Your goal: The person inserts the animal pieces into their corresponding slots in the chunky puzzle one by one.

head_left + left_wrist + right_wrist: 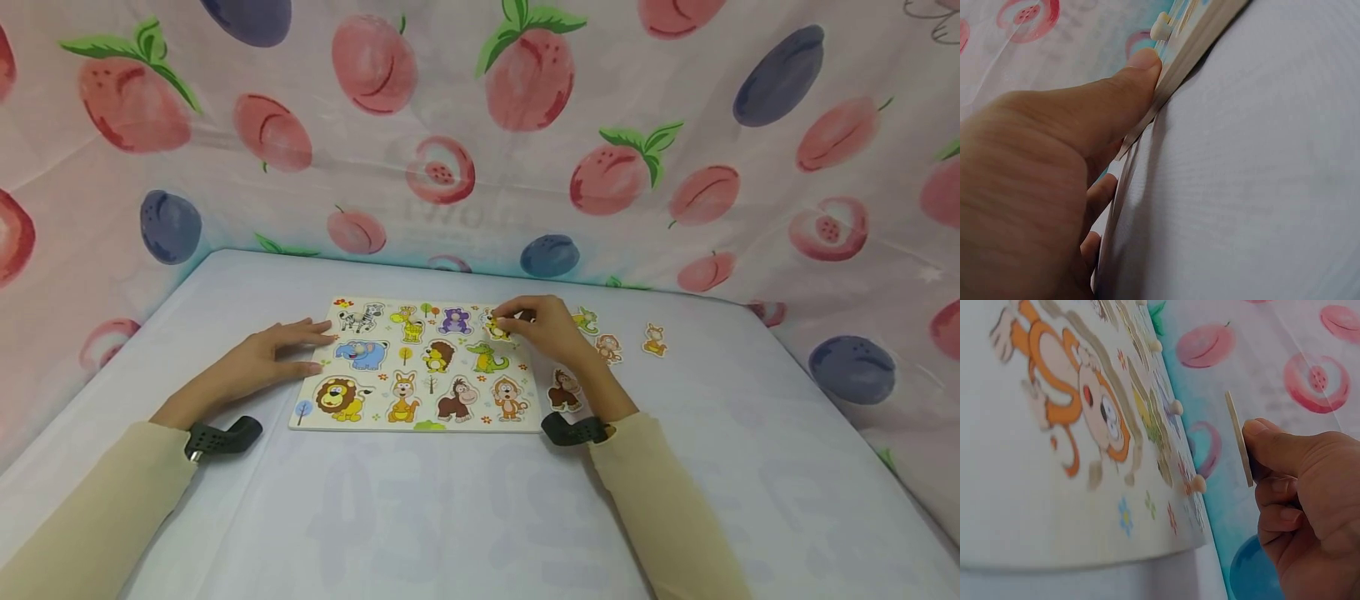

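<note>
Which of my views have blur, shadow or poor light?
Head: fairly even light, puzzle board readable; left wrist: dimmer, a shadow on the white cloth along the board's edge; right wrist: monkey picture smeared in places, board's lower edge looks bowed.

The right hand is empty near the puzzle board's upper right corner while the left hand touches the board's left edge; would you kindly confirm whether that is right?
Not quite: the right hand is not empty; it pinches a thin flat piece, as the right wrist view shows. The left hand does touch the puzzle board at its left edge.
</note>
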`<state>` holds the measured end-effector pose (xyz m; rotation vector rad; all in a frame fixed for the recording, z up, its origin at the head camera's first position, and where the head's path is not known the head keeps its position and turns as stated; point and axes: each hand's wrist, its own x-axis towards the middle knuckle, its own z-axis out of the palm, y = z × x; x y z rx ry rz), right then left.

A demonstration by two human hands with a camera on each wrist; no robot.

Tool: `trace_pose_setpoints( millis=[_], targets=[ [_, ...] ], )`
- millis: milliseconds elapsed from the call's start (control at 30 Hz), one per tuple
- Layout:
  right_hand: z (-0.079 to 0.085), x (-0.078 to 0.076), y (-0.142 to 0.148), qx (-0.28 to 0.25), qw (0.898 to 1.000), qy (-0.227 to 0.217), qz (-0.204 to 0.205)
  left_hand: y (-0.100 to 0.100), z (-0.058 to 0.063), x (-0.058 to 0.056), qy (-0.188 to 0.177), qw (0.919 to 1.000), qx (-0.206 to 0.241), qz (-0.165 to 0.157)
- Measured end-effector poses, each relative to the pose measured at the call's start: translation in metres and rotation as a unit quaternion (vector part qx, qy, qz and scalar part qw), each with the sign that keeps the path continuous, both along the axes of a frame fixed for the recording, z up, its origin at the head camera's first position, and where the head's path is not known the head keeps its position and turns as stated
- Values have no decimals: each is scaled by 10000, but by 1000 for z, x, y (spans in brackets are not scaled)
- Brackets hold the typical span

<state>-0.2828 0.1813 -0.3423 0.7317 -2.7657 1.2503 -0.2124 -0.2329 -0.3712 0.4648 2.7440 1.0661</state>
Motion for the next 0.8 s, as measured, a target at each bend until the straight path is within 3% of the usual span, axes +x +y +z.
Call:
trace_pose_setpoints(
  millis=[800],
  targets=[
    [-3,6,-44,-170,9995,-233,145,-2,-3,-1,0,10000,-5,-16]
  ],
)
